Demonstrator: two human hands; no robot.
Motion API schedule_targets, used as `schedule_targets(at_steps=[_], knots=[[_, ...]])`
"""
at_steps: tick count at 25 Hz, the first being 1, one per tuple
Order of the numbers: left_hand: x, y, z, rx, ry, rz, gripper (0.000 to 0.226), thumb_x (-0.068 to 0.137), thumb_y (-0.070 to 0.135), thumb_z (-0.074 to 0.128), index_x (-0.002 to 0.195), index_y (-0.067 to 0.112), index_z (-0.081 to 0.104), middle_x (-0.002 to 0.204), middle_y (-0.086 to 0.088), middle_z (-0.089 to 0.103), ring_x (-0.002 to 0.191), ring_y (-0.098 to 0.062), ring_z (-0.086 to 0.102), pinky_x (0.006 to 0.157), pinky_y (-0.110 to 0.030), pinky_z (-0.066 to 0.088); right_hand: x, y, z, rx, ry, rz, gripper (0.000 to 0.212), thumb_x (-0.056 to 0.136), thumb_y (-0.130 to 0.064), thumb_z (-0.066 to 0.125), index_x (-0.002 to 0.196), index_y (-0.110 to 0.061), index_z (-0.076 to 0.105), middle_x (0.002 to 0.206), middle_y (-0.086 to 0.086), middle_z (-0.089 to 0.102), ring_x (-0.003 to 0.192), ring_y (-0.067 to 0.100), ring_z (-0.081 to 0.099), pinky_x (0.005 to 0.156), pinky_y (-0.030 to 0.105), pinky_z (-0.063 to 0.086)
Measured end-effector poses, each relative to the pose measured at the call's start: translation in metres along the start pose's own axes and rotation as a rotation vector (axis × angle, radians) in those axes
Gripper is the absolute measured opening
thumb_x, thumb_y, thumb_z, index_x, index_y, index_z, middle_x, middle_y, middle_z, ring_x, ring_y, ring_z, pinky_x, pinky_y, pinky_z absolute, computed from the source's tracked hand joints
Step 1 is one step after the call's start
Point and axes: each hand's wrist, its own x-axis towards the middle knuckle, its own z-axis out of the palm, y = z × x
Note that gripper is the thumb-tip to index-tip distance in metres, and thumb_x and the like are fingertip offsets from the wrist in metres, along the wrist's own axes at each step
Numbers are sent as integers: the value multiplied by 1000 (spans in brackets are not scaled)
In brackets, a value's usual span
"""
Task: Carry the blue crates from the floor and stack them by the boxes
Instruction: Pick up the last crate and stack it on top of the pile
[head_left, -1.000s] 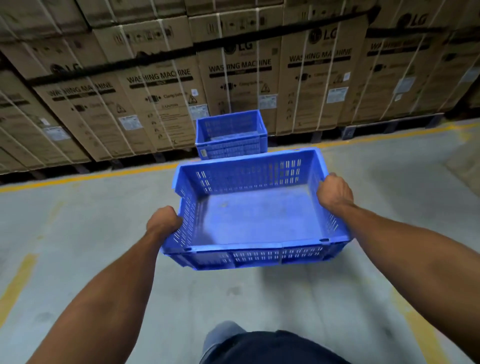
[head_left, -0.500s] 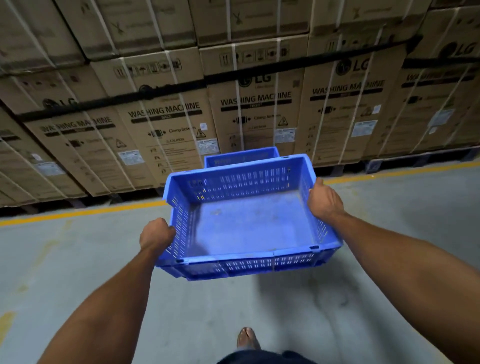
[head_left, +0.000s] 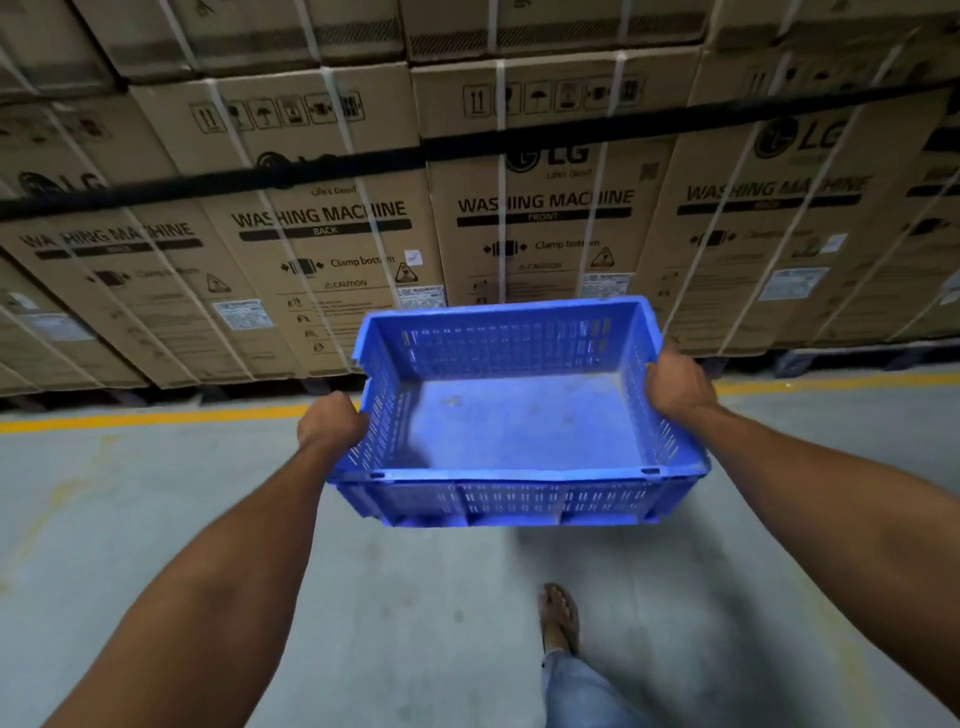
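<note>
Boxes (head_left: 322, 223): wall of strapped cardboard cartons printed "WASHING MACHINE"; four fronts read clearly in the lower row, more above and at both edges, total not countable. A black band runs across them.
Floor (head_left: 156, 519): grey concrete, one yellow line painted along the foot of the cartons.
Blue crate (head_left: 519, 415): one in view, empty, perforated walls, held clear of the floor, level with a slight tilt, its far wall overlapping the lower cartons in the picture. No other crate is visible; anything directly behind it is hidden.
Left hand (head_left: 332, 423): one, fingers curled tight around the crate's left rim.
Right hand (head_left: 678, 384): one, fingers wrapped over the right rim, holding the crate.
Foot (head_left: 558, 616): one, in a sandal, stepping toward the cartons; jeans hem below it.
Progress: carry stage, judged nearly at the cartons; this crate is not yet set down.
Remaining: lower it by the boxes; whether further crates wait on the floor cannot be told.
</note>
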Motion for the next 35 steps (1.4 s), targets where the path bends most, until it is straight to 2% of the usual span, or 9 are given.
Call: schedule_targets(at_steps=[6, 11, 16, 21, 26, 28, 30, 32, 35], knots=[[138, 72, 15, 10, 17, -39, 34, 85, 30, 58, 97, 2, 71, 103, -20, 71, 95, -38, 68, 70, -35, 48, 161, -17, 47, 1, 13, -16, 34, 99, -20, 49, 124, 4, 47, 113, 36, 63, 106, 51, 62, 82, 49, 52], [226, 99, 47, 45, 23, -98, 38, 82, 34, 59, 99, 2, 72, 104, -20, 71, 97, -39, 68, 73, -36, 50, 262, -32, 90, -25, -24, -54, 36, 99, -23, 49, 119, 7, 52, 111, 38, 63, 104, 52, 63, 85, 51, 52], [274, 105, 82, 52, 29, -119, 39, 84, 35, 58, 98, 1, 73, 104, -21, 71, 98, -40, 68, 76, -39, 53, 308, -39, 139, -45, -23, -42, 44, 98, -25, 49, 127, 8, 47, 106, 36, 65, 100, 51, 64, 81, 51, 53], [300, 110, 100, 60, 53, -117, 40, 87, 36, 56, 100, 2, 73, 105, -23, 71, 99, -42, 68, 77, -40, 54, 329, -42, 159, -39, -27, -48, 35, 99, -23, 46, 123, 2, 48, 108, 37, 64, 100, 52, 63, 81, 52, 51], [315, 113, 99, 71, 23, -97, 35, 86, 32, 54, 97, 3, 72, 101, -23, 71, 93, -42, 67, 70, -37, 48, 337, -43, 166, -44, -17, -13, 36, 100, -23, 43, 126, 2, 43, 106, 35, 64, 99, 52, 62, 80, 52, 51], [309, 113, 97, 108, 101, -41, 36, 85, 32, 57, 108, 6, 67, 111, -20, 66, 101, -40, 63, 76, -41, 49, 334, -45, 164, -57, -12, -6, 41, 98, -24, 45, 131, 1, 40, 112, 33, 62, 103, 50, 61, 83, 53, 51], [298, 118, 98, 187, 228, 113, 46, 82, 35, 63, 121, 11, 55, 120, -16, 54, 107, -37, 54, 84, -46, 44, 328, -45, 164, -164, 67, -47, 61, 91, -25, 53, 143, -1, 32, 131, 27, 53, 118, 44, 53, 93, 53, 46], [285, 132, 100, 223, 310, 293, 51, 82, 36, 65, 126, 16, 50, 125, -13, 48, 109, -34, 49, 88, -46, 40, 312, -54, 162, -259, 142, -109, 77, 84, -29, 60, 149, -3, 26, 145, 20, 43, 131, 39, 42, 103, 53, 37], [258, 151, 111, 169, 257, 497, 38, 87, 44, 62, 116, 20, 61, 122, -8, 54, 109, -33, 52, 86, -43, 39, 272, -80, 157, -172, 93, -278, 66, 85, -32, 57, 143, -5, 40, 138, 19, 52, 125, 38, 50, 103, 50, 43]])
